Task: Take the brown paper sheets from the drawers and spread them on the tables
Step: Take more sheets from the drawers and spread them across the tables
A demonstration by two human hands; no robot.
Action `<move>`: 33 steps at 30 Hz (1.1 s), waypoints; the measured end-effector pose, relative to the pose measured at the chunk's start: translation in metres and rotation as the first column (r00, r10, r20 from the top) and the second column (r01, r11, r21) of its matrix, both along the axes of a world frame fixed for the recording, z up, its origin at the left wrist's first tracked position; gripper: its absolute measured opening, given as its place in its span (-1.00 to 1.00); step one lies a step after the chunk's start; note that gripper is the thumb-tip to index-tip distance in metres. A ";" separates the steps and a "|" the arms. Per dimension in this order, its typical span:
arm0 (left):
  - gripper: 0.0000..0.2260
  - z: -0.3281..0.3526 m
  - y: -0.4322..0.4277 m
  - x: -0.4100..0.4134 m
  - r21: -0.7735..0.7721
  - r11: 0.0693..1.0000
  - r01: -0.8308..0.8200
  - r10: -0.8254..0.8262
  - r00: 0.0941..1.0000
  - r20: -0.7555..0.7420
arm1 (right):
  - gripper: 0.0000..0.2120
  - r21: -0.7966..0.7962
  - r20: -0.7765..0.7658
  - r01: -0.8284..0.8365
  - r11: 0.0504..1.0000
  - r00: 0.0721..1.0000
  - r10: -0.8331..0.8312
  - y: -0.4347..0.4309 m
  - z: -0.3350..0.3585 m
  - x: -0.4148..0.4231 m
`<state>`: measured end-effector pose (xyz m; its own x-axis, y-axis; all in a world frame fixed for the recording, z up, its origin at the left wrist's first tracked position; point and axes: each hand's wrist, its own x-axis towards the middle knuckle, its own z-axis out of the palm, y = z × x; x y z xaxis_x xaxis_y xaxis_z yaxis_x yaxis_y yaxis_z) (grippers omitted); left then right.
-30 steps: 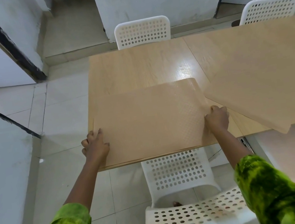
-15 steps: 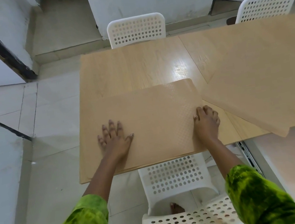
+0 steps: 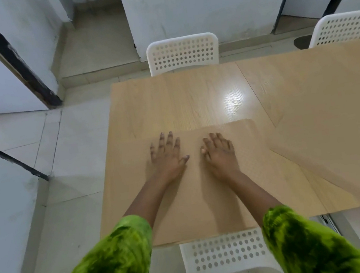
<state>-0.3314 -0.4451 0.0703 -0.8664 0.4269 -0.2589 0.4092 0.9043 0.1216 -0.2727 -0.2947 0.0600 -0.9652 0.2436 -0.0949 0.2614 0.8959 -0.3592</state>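
Centrally, the left hand and right hand lie flat, palms down and fingers spread, side by side on a rectangular brown paper sheet covering the light wooden table's near half. At 3 o'clock, a second, larger brown paper sheet lies askew. White perforated plastic chairs stand at 12 and 6 o'clock.

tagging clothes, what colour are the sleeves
Mottled bright green with darker green patches, on the sleeves, head view.
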 end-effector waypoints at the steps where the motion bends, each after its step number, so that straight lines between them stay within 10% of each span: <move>1: -0.41 -0.005 0.001 -0.009 -0.010 0.999 0.053 -0.053 0.999 0.011 | -0.54 -0.002 0.016 -0.045 0.999 0.999 0.045 -0.006 -0.001 -0.010; 8: -0.31 -0.037 -0.012 -0.014 0.016 0.988 0.151 -0.150 0.987 -0.055 | -0.49 0.071 0.087 -0.119 0.990 0.990 0.113 -0.017 -0.020 -0.030; 23: -0.45 -0.036 -0.086 -0.026 0.012 0.982 -0.190 0.190 0.979 -0.074 | -0.42 0.130 0.169 0.210 0.969 0.958 -0.230 0.084 -0.016 -0.008; 33: -0.36 -0.026 -0.016 0.098 0.160 0.976 0.151 -0.144 0.988 -0.055 | -0.40 0.068 0.103 0.058 0.996 0.993 -0.065 0.015 -0.002 0.045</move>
